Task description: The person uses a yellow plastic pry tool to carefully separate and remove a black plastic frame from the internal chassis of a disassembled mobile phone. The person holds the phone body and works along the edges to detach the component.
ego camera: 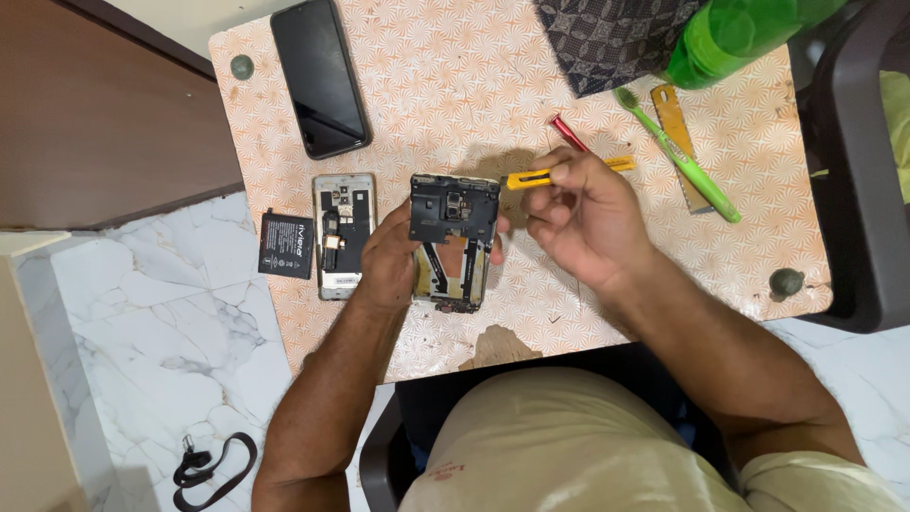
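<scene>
Gripping opened phone (453, 242): left hand (389, 261) closed | right hand (583, 223) pinching yellow tool (531, 177), apparently a pry-stick

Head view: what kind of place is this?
Probably a makeshift phone-repair spot in a home: a small patterned table on marble floor, an opened phone in the left hand, a loose battery nearby.

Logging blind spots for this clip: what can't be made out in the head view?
- Opened phone: its left edge is hidden by the left hand.
- Yellow tool: its middle is covered by the right hand.
- Red tool: its lower end is behind the right hand's fingers.
- Green bottle: cut off by the top edge.
- Phone's inner parts: too small to identify.
</scene>
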